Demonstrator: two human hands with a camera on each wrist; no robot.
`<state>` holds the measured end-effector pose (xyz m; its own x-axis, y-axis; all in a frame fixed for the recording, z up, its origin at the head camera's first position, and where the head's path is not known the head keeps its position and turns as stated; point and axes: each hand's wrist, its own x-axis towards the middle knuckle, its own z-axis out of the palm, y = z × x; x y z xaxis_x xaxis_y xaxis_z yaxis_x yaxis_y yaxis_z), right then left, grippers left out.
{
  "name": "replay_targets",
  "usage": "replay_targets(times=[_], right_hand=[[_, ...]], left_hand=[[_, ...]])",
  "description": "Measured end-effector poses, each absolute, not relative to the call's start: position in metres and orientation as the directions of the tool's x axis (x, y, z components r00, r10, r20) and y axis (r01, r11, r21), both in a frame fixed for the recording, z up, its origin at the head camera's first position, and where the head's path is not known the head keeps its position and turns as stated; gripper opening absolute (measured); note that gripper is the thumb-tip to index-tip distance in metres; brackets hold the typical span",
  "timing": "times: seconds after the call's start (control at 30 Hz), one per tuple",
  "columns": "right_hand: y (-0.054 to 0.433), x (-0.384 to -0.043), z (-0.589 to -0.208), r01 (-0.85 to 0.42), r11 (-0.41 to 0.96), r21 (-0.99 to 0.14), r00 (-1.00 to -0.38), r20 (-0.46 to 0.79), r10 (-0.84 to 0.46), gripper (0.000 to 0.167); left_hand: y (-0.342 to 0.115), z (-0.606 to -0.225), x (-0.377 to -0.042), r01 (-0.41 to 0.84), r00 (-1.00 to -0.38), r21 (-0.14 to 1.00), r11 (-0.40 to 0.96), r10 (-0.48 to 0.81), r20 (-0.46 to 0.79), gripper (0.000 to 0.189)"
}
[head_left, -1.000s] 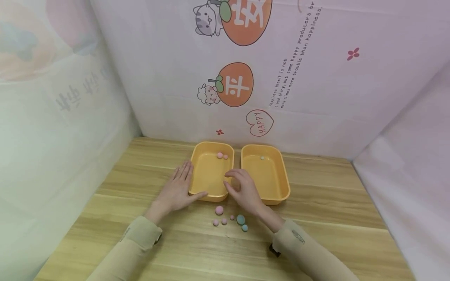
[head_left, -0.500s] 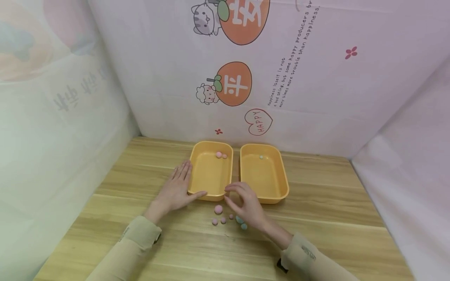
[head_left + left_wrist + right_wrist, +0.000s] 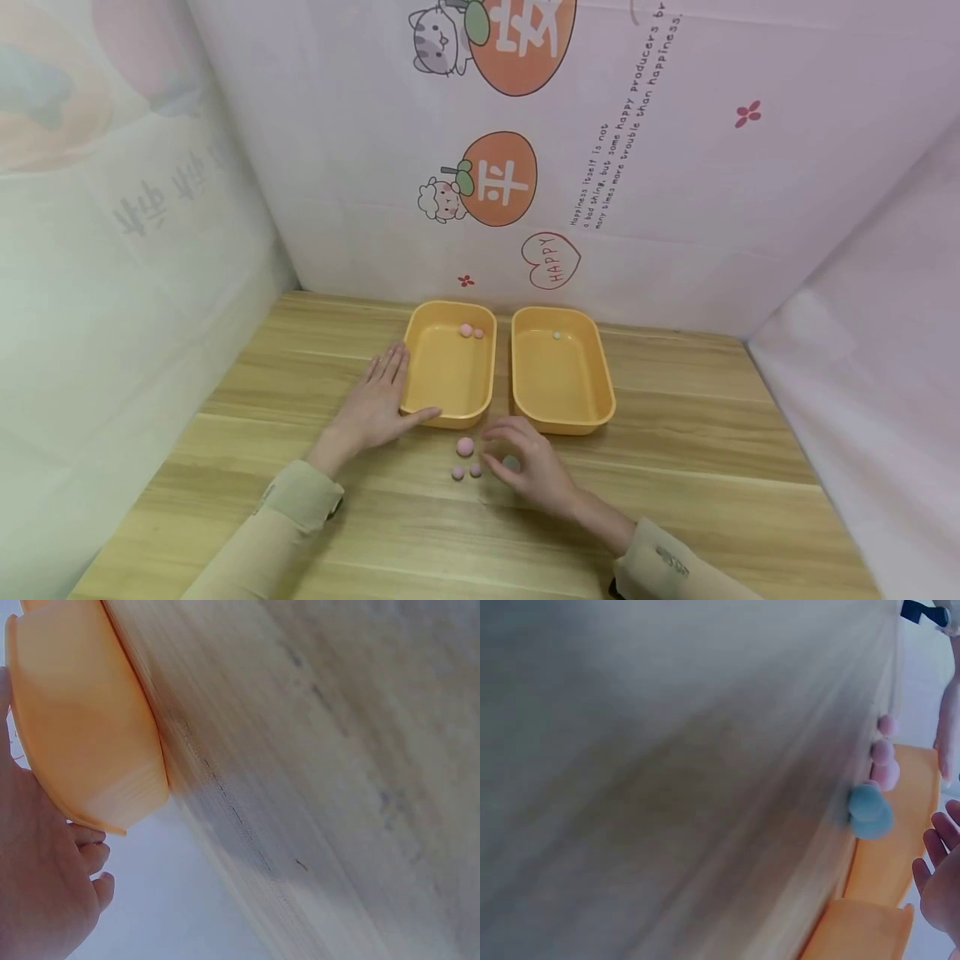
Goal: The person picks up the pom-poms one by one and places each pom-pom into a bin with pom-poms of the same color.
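Several small balls (image 3: 465,447) lie on the counter (image 3: 397,533) near the right hand (image 3: 536,471), its fingers loosely bent, nothing visibly gripped; a light pinch should prevent rolling. The left hand (image 3: 375,404), fingers straight, touches one tub (image 3: 442,379).

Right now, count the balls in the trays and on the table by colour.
Pink balls: 6 (4 on the table, 2 in the left tray)
Blue-green balls: 3 (2 on the table, 1 in the right tray)
Total: 9
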<state>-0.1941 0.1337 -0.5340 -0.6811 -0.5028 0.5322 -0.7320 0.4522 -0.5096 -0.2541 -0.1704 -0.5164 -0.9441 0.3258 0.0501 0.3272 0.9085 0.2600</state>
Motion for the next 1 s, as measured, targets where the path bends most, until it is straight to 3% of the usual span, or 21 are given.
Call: replay_targets(times=[0.63, 0.9, 1.0], right_hand=[[0.140, -0.196, -0.551, -0.690, 0.447, -0.570, -0.706, 0.393, -0.589, 0.020], [0.144, -0.207, -0.572, -0.777, 0.372, -0.508, -0.618, 0.504, -0.603, 0.019], [0.141, -0.203, -0.566, -0.764, 0.399, -0.506, -0.635, 0.481, -0.605, 0.022]], left_hand=[[-0.170, -0.514, -0.253, 0.330, -0.943, 0.252, 0.909, 0.329, 0.049, 0.122], [-0.170, -0.516, -0.254, 0.330, -0.943, 0.253, 0.910, 0.330, 0.043, 0.122], [-0.170, -0.516, -0.254, 0.331, -0.943, 0.255, 0.909, 0.330, 0.047, 0.122]])
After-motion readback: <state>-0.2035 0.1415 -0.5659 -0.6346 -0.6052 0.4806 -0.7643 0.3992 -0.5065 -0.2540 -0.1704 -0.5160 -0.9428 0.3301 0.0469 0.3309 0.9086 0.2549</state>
